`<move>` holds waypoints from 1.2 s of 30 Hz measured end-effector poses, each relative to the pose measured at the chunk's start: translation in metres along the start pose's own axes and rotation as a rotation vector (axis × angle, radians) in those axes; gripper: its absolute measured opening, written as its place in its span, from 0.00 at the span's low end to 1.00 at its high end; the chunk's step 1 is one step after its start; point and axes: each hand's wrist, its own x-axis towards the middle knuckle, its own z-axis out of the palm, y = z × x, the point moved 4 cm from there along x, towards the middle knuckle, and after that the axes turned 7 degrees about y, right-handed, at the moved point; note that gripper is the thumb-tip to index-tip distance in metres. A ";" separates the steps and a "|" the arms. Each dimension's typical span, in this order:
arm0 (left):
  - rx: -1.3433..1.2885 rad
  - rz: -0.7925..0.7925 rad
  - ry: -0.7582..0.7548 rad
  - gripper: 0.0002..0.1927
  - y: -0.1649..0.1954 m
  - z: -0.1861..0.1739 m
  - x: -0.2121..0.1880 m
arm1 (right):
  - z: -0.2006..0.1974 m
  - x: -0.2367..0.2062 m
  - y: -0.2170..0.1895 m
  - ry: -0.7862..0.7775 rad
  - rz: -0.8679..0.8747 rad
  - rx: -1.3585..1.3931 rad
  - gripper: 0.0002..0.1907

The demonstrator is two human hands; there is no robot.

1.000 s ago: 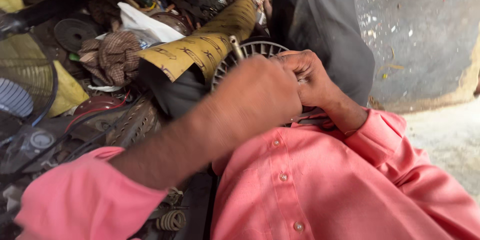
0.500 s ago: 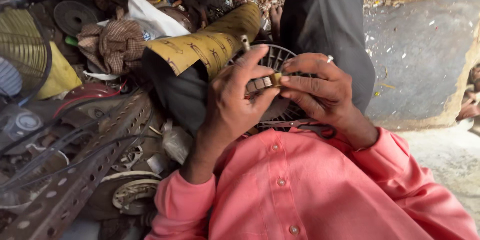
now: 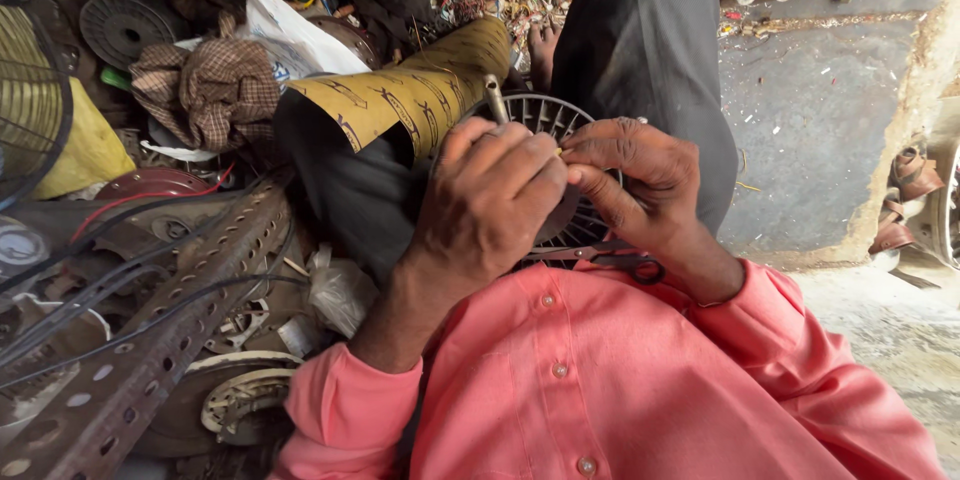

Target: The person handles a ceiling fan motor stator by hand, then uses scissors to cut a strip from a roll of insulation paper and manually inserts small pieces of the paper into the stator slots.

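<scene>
My left hand [image 3: 490,200] and my right hand [image 3: 640,185] meet fingertip to fingertip in front of my chest. Together they pinch a small yellowish piece [image 3: 562,152], which is mostly hidden by the fingers. Behind the hands, on my lap, lies a round grey finned motor part [image 3: 545,115] with a metal shaft [image 3: 495,98] sticking up. Scissors [image 3: 610,258] with dark handles rest on my pink shirt just under my right wrist.
A yellow patterned sheet [image 3: 410,90] is draped over my left knee. At left are a perforated metal angle bar [image 3: 170,330], black cables, a checked cloth [image 3: 210,90], a fan guard [image 3: 30,100] and scrap discs. Bare concrete floor [image 3: 820,130] lies at right.
My left hand has drawn back off the finned part and curled in toward my right hand. The fingers have closed tighter over the small piece, which now shows less.
</scene>
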 end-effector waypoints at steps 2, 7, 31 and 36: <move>0.046 0.015 -0.053 0.06 0.003 0.001 0.003 | 0.000 0.001 0.000 -0.043 0.069 0.007 0.08; -0.011 0.007 0.059 0.14 0.002 -0.016 -0.007 | 0.005 -0.005 0.012 -0.113 0.070 -0.016 0.11; -0.608 -0.780 0.394 0.06 -0.003 -0.008 -0.106 | 0.022 -0.057 -0.027 0.046 0.394 0.188 0.14; -0.274 -0.616 0.488 0.08 0.007 -0.003 -0.080 | 0.019 -0.054 -0.012 0.152 0.505 0.161 0.07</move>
